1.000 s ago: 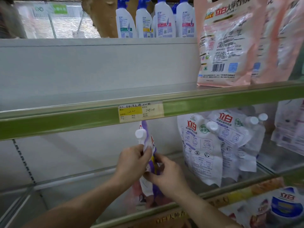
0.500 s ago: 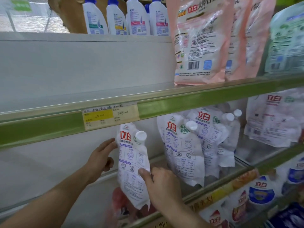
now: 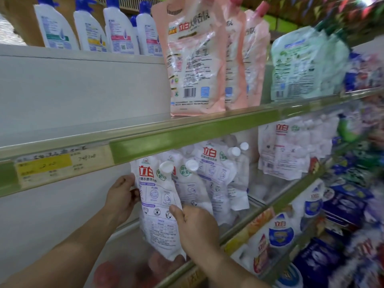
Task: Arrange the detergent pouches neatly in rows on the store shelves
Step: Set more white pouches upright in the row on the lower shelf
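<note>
i hold white spouted detergent pouch upright | left hand pinching top edge, right hand clamping lower side | row of matching white pouches just right

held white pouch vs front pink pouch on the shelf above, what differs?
The white pouch is held by the left hand and right hand; the pink pouch stands untouched. The white pouch has a round white cap; the pink pouch has a cut-out handle. The white pouch tilts; the pink stands upright. Both carry the same red logo.

I'm gripping a white pouch printed with red characters and purple bands, its cap white, under the green shelf strip.
</note>
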The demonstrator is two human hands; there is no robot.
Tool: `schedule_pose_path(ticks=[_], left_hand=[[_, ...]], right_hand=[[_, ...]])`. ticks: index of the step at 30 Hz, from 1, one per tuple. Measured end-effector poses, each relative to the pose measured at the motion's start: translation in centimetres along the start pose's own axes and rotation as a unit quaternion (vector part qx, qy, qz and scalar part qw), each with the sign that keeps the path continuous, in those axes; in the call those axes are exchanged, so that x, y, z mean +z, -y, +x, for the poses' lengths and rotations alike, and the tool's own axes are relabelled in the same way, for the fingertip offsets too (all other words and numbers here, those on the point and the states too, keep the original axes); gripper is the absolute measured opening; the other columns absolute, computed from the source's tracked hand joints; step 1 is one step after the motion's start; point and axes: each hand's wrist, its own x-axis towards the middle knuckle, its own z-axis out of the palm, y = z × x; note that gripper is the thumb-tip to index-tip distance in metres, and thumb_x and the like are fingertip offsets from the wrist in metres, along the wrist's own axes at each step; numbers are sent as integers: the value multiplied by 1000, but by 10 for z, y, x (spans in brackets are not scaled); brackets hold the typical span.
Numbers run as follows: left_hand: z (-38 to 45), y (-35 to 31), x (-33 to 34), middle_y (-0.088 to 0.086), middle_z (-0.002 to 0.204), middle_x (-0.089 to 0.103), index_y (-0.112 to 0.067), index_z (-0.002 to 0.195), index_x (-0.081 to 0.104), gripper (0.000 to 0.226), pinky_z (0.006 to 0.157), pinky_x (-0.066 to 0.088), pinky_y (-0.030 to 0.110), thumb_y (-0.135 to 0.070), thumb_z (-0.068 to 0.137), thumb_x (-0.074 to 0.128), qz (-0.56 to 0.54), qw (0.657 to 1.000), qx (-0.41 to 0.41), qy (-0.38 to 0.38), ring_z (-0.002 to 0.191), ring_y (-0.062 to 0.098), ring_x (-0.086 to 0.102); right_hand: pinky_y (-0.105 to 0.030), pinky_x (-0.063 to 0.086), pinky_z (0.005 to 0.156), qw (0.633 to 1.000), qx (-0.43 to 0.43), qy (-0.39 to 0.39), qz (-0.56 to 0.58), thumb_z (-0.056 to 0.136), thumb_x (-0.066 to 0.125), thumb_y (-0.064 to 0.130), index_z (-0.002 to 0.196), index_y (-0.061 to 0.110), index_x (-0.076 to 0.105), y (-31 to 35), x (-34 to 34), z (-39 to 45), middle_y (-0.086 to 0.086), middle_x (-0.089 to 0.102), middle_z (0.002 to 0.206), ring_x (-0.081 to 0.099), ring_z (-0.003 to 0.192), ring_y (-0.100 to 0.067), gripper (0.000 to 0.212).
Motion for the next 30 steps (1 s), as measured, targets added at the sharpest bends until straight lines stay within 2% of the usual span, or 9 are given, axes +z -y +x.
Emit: schedule_pose_path(ticks=[3,5,8,13,15,17,21,25,30], left_hand=[[9,11,9,14,86,62,-3,97,54,17,62,46,37,-19,99,50,-9,1000,11,-14,71,24,53],[15,15,5,21,99,63,8,111,54,30,70,52,40,-18,97,52,4,1000,5,-20,79,27,59],[17,13,-6,25,106,62,12,124,50,40,70,53,42,-17,96,50,21,1000,-9,-21,82,29,63],[-8,18,-11,13,110,68,-8,122,58,40,61,49,38,-31,90,54,114,993,-10,-32,78,30,64],[-27,31,-13,10,108,67,-16,125,55,38,58,44,34,-36,92,52,162,985,-8,-54,73,28,59],[-49,46,-14,11,101,65,-20,128,52,37,54,36,29,-36,95,50,191,979,-5,-78,65,25,52],[-105,57,5,6,97,64,-35,127,51,29,47,34,23,-38,101,40,229,971,14,-68,58,22,49],[-149,59,34,20,94,65,-48,122,43,23,41,47,27,-45,100,37,237,971,-1,-40,50,30,63],[-154,66,57,28,90,65,-52,121,32,22,45,45,25,-46,100,33,250,965,-33,-77,49,31,62]], right_hand=[[-34,31,57,1000,2,4,-12,95,35,55,64,20,43,-8,1,0,-5,58,76,48,71,-19,47],[-31,28,63,999,-24,26,-24,95,41,49,79,18,58,-6,2,-2,-6,66,91,55,82,-23,39],[-31,41,70,998,-53,22,19,87,48,48,90,21,59,-10,-3,-9,2,66,94,57,88,-18,29],[-27,50,72,989,33,-123,72,83,59,50,93,31,52,-61,-27,-10,13,56,94,55,83,-6,23],[-29,51,76,985,78,-135,78,80,65,47,106,28,48,-82,-33,-3,9,54,103,56,92,-10,36],[-33,51,80,988,114,-66,86,81,63,48,127,25,42,-94,-31,5,5,59,112,60,101,-16,55],[-38,54,83,996,60,-29,66,82,53,57,142,32,20,-98,-21,6,5,62,126,64,105,-18,73],[-32,52,80,999,-15,-43,24,88,54,50,133,22,38,-90,-8,-4,4,63,121,63,103,-17,55],[-29,37,66,999,-30,6,-9,97,44,36,106,14,59,-90,-12,7,-7,70,101,63,96,-27,28]])
